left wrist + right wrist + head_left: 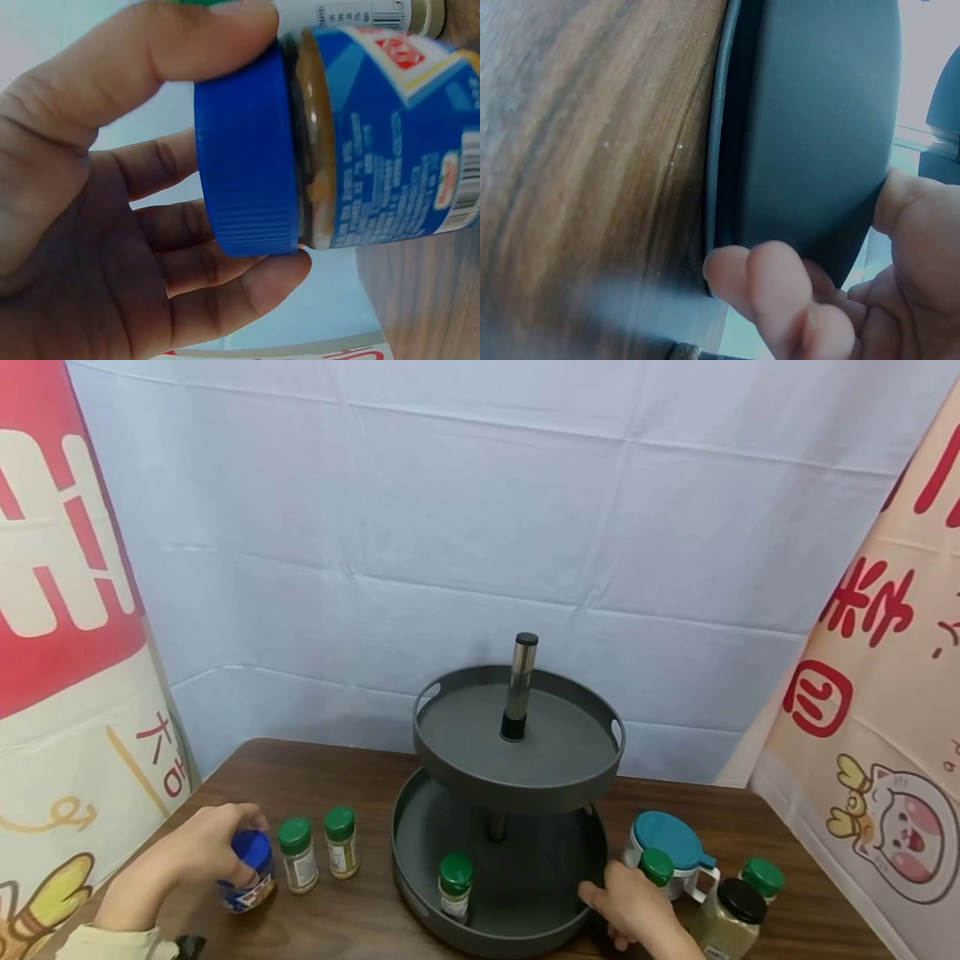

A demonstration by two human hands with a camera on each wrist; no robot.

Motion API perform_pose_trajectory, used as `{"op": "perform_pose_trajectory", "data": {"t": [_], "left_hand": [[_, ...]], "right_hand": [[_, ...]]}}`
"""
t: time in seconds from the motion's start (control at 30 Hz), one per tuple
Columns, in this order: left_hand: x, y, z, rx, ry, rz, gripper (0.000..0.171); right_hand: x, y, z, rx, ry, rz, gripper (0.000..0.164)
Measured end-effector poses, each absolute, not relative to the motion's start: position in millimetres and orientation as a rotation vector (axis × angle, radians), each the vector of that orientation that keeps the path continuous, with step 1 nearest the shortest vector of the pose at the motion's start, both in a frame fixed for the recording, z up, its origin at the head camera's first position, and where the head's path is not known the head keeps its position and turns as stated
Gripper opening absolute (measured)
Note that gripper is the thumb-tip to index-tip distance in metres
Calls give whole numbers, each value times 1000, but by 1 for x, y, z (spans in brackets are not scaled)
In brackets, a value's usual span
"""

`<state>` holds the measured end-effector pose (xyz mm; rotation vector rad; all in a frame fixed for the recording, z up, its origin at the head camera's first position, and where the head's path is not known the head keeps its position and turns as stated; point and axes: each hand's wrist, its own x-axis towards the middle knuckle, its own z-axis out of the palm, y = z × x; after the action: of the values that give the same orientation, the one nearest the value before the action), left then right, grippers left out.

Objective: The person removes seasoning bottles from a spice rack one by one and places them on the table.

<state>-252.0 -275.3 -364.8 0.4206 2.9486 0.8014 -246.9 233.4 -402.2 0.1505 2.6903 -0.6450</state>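
Note:
At the table's left, my left hand [206,850] grips a jar [250,895] by its ridged blue lid [247,161]. In the left wrist view, the thumb and fingers lie on opposite sides of the lid; brown contents show above the blue label. My right hand [633,903] holds the right edge of the lower tray [536,889] of a dark grey two-tier stand. Its thumb is over the rim, and in the right wrist view the fingers are curled against the outer wall [817,127]. A green-capped spice bottle [455,885] stands inside the lower tray.
Two green-capped spice bottles [298,860] stand right of the jar. The upper tray [465,735] surrounds a central post [520,685]. Beside my right hand are a teal-lidded container [667,839], a black-capped jar [726,922] and more green-capped bottles [762,877]. Cloth hangs behind.

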Motion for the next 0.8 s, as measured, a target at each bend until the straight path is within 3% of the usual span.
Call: {"op": "perform_pose_trajectory", "data": {"t": [0.8], "left_hand": [[-270, -278, -386, 458, 3095, 748, 56]], "right_hand": [[-246, 232, -402, 163, 2695, -638, 32]]}}
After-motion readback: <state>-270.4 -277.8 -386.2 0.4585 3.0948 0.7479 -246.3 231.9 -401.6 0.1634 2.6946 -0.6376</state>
